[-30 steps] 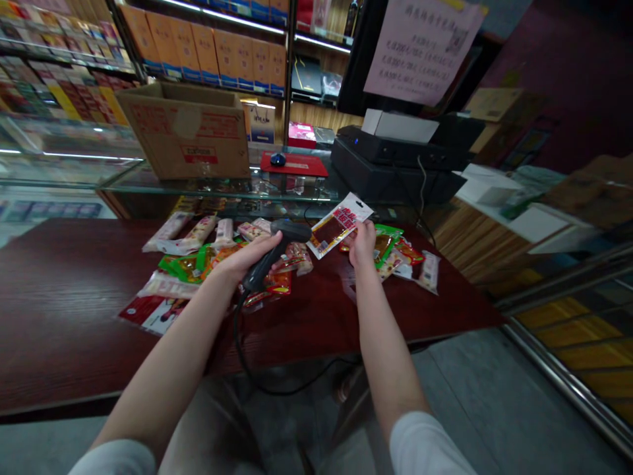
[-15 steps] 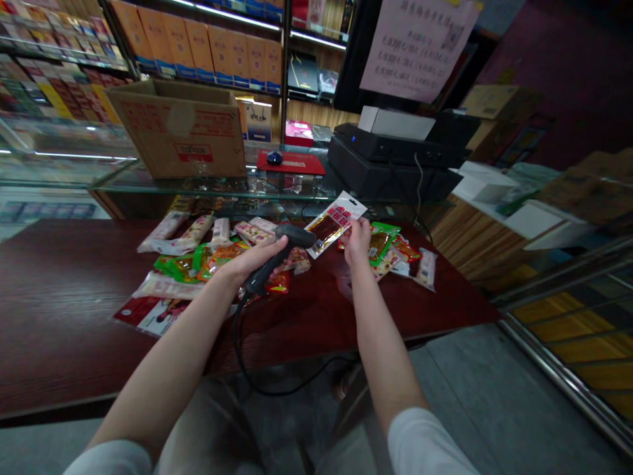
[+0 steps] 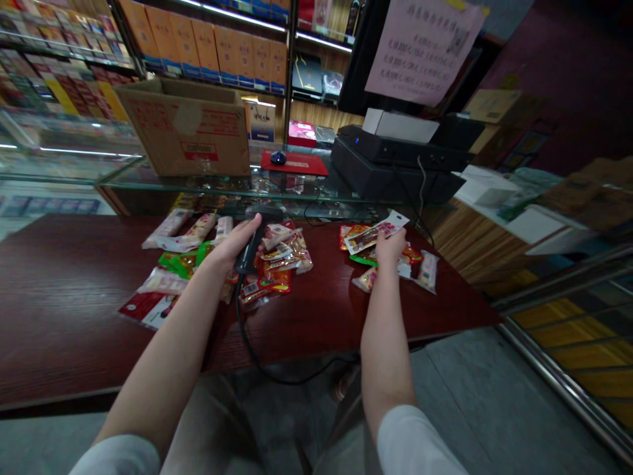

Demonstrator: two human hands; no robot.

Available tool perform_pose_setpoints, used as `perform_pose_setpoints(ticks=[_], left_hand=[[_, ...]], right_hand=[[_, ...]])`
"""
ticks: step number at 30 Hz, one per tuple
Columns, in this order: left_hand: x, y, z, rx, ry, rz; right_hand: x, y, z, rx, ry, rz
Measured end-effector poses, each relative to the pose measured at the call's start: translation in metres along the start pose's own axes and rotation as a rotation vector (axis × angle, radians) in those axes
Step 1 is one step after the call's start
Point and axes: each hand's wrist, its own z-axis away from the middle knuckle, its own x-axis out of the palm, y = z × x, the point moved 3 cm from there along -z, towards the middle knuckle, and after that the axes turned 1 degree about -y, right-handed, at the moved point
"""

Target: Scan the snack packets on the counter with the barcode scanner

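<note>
My left hand (image 3: 231,245) is closed round the grip of a black corded barcode scanner (image 3: 252,237), held over the left heap of snack packets (image 3: 274,264) on the dark red table (image 3: 64,290). My right hand (image 3: 390,245) pinches a flat red-and-white snack packet (image 3: 376,232), tilted almost level just above the right-hand pile of packets (image 3: 418,264). The scanner's head points away from me, toward the glass counter.
A glass counter (image 3: 148,181) behind the table carries a cardboard box (image 3: 188,125), a red mouse pad with a mouse (image 3: 291,161) and a black register with printer (image 3: 395,158). Shelves of boxed goods line the back. The scanner cable (image 3: 267,369) hangs off the table's front edge.
My right hand has carried the red-and-white packet from in front of the scanner to the right, down over the right pile. My left hand has drawn the scanner back to the left.
</note>
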Motion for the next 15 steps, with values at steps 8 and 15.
perform_pose_setpoints(ticks=[8, 15], left_hand=[[-0.009, -0.004, -0.003, -0.003, 0.084, 0.044], [-0.009, 0.002, -0.002, 0.087, 0.109, 0.057]], right_hand=[[-0.004, -0.029, 0.02, -0.162, 0.007, 0.064], [0.026, -0.038, 0.033, -0.224, -0.303, 0.269]])
